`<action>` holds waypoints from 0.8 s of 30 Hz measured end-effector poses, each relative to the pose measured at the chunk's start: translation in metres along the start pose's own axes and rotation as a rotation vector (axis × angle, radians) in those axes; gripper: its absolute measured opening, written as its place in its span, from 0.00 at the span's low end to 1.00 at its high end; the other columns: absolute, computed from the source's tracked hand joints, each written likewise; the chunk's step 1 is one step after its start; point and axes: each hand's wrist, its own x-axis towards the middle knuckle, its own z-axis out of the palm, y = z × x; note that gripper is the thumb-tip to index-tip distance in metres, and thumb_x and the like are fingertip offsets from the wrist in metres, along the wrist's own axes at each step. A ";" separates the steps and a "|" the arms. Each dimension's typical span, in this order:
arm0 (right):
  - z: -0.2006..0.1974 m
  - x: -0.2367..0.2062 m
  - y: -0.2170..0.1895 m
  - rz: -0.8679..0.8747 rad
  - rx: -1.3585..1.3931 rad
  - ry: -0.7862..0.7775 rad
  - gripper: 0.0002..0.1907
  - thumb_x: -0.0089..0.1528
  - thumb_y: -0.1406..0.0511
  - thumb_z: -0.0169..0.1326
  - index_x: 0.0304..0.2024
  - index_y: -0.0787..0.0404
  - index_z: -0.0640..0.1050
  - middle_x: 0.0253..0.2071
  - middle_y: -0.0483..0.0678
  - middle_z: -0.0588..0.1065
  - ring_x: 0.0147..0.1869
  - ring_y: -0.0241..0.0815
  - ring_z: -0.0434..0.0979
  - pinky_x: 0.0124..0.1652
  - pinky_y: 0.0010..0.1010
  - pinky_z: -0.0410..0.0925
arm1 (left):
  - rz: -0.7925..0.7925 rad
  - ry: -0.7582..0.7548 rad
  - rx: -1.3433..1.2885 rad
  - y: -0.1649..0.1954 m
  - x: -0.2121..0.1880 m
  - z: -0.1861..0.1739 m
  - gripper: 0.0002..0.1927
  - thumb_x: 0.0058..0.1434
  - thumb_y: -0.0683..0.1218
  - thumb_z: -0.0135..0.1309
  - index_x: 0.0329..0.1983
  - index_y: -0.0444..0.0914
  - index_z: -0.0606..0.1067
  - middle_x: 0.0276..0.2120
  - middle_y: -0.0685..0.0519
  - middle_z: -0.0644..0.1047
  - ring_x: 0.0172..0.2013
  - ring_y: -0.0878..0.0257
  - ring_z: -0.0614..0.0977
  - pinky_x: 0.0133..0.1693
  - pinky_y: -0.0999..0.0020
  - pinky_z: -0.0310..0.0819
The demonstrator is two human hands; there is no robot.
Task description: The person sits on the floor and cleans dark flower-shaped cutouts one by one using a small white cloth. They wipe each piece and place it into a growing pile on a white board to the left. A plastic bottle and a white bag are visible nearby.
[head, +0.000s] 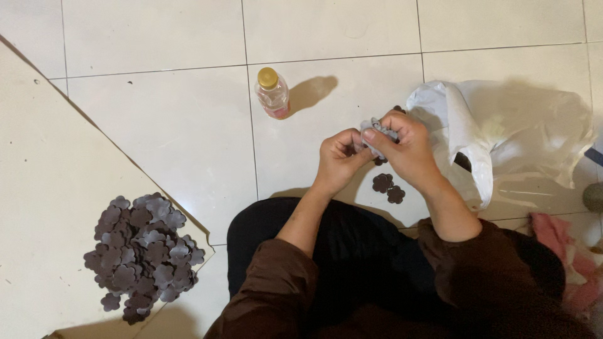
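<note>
Your left hand (339, 157) and right hand (405, 147) both pinch one grey flower-shaped cutout (379, 129) above the tiled floor (176, 119), held up close for fingertip work; two loose cutouts (388, 187) lie just beneath, the big pile (143, 254) far left.

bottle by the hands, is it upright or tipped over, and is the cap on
Upright, cap on. The small clear bottle stands on the tiled floor, its yellow cap facing the camera and its shadow falling to the right.
</note>
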 end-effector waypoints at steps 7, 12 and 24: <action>-0.006 0.003 -0.001 0.245 0.147 -0.101 0.09 0.66 0.65 0.58 0.32 0.62 0.75 0.27 0.39 0.71 0.30 0.25 0.67 0.30 0.20 0.62 | 0.020 0.026 -0.023 0.009 0.001 0.000 0.06 0.61 0.35 0.61 0.34 0.36 0.75 0.32 0.57 0.79 0.33 0.73 0.78 0.37 0.76 0.74; -0.011 0.002 0.000 0.079 0.015 -0.103 0.07 0.64 0.68 0.61 0.34 0.64 0.76 0.32 0.39 0.69 0.33 0.26 0.66 0.32 0.21 0.61 | 0.143 0.058 0.188 0.018 0.000 0.006 0.09 0.60 0.35 0.63 0.32 0.36 0.74 0.29 0.58 0.76 0.31 0.73 0.74 0.36 0.76 0.70; -0.018 0.006 -0.011 0.245 0.060 -0.188 0.06 0.62 0.67 0.61 0.36 0.63 0.77 0.33 0.40 0.72 0.37 0.26 0.71 0.36 0.20 0.66 | 0.206 0.090 0.286 0.031 -0.001 0.011 0.09 0.57 0.34 0.64 0.29 0.34 0.73 0.28 0.55 0.73 0.29 0.68 0.73 0.34 0.73 0.68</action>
